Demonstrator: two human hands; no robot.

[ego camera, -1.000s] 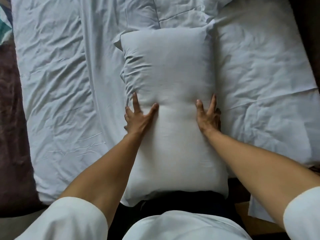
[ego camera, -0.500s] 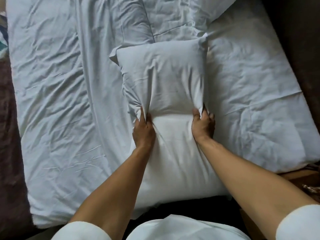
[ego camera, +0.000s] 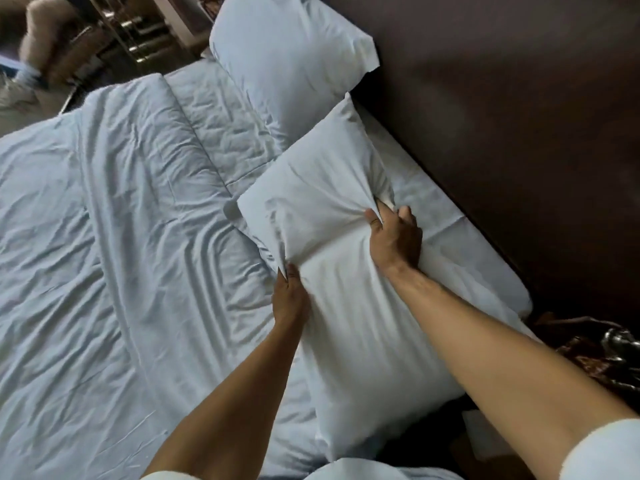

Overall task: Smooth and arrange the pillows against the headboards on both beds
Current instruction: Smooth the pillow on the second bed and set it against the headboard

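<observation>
Hands, left hand (ego camera: 290,299) and right hand (ego camera: 394,239), clench the pillow (ego camera: 346,271) at its sides, likely to swing it toward the headboard (ego camera: 502,116).

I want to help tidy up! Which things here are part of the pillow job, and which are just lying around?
Part of the job:
near pillow
far pillow
headboard
left hand
right hand

Just lying around:
blanket
shiny thing beside the bed

White short sleeves (ego camera: 609,455), bare forearms (ego camera: 242,393)
</observation>
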